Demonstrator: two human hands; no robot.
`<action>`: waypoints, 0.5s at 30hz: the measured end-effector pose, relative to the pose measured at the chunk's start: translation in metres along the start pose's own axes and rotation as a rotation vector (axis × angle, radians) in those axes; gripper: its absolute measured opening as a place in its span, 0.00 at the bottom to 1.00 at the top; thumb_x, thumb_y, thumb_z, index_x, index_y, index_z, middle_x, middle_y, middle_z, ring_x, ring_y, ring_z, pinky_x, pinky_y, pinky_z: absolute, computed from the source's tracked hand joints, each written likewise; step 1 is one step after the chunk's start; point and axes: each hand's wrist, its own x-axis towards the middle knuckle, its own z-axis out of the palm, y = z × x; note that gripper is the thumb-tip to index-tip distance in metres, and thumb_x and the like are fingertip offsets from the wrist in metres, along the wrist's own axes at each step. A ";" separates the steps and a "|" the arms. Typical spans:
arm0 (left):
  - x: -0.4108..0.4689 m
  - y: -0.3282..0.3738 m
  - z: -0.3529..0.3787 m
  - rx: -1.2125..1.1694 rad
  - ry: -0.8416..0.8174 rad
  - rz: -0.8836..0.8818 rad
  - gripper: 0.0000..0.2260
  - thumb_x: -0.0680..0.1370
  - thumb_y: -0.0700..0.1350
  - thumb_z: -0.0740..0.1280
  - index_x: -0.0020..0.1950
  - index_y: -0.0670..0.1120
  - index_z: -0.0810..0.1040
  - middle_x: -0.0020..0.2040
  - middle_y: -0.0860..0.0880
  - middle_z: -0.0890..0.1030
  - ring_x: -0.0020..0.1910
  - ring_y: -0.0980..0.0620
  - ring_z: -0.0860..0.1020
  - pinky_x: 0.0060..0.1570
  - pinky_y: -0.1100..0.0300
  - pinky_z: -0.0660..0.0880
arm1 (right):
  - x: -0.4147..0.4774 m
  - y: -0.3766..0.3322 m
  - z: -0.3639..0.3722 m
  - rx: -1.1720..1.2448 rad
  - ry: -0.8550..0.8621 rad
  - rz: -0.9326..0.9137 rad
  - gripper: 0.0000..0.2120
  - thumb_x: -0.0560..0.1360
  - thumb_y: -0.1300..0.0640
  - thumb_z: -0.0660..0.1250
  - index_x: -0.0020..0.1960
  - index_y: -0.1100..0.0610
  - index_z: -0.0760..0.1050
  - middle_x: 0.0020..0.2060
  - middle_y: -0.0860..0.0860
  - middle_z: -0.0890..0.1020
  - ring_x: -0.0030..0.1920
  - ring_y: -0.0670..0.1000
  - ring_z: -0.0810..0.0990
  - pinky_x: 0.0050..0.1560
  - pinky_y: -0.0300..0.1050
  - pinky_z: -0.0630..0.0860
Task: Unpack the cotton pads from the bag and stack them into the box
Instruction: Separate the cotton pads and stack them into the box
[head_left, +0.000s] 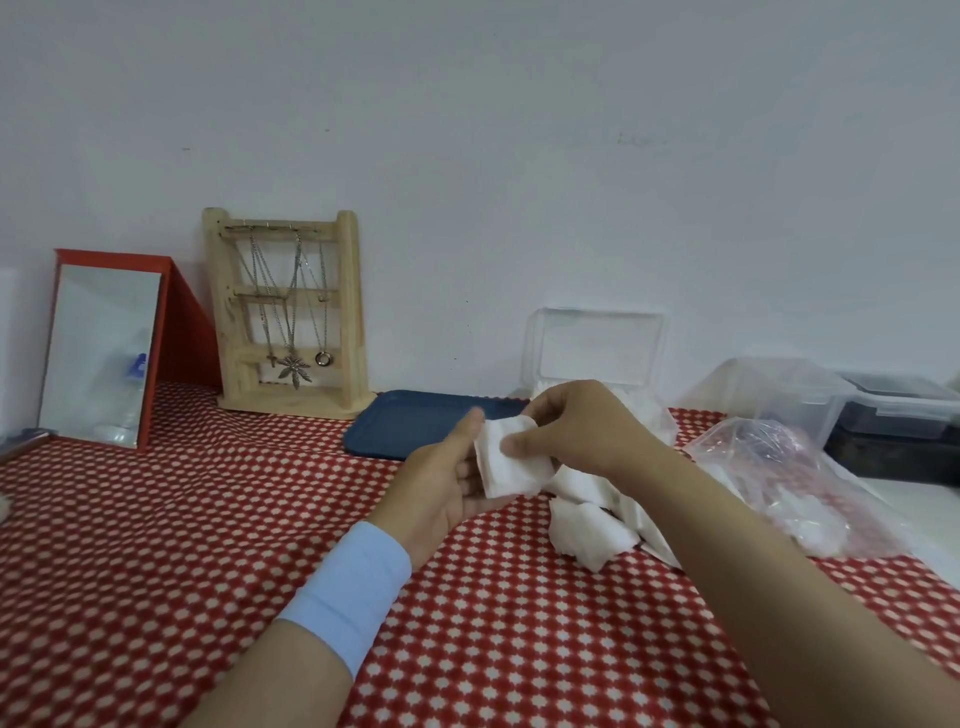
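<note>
fingers (519, 442): both hands pinch cotton pads (511, 462) | left hand (447, 483) palm-up | right hand (576, 426) above

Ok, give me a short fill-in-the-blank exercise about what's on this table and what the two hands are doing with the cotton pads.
1. Both hands hold a small stack of white ____ between them; the left hand is under it, the right hand on top.
2. The tablecloth is red with a ____ pattern.
3. The left wrist wears a light ____ wristband.
4. Necklaces hang on the ____ stand by the wall.

Missing words: cotton pads; white; blue; wooden
</note>
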 end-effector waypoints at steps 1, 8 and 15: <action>-0.001 0.000 0.000 0.061 -0.024 0.024 0.21 0.75 0.53 0.72 0.63 0.41 0.81 0.57 0.41 0.86 0.57 0.44 0.85 0.62 0.45 0.79 | 0.000 0.000 -0.001 0.009 -0.005 0.014 0.15 0.66 0.53 0.82 0.48 0.53 0.81 0.43 0.50 0.85 0.39 0.47 0.83 0.37 0.39 0.79; -0.002 0.001 -0.005 0.330 -0.080 0.110 0.19 0.75 0.36 0.75 0.64 0.48 0.80 0.58 0.47 0.86 0.58 0.47 0.84 0.63 0.45 0.79 | 0.000 0.006 -0.018 0.148 -0.218 0.045 0.14 0.73 0.53 0.77 0.58 0.52 0.83 0.50 0.48 0.86 0.52 0.52 0.85 0.53 0.48 0.82; 0.007 0.020 0.005 0.488 -0.069 0.194 0.29 0.69 0.42 0.80 0.67 0.54 0.75 0.59 0.50 0.84 0.57 0.51 0.84 0.60 0.49 0.81 | -0.001 0.006 -0.034 0.140 -0.320 0.028 0.12 0.71 0.48 0.77 0.50 0.55 0.86 0.44 0.51 0.88 0.46 0.50 0.86 0.49 0.43 0.82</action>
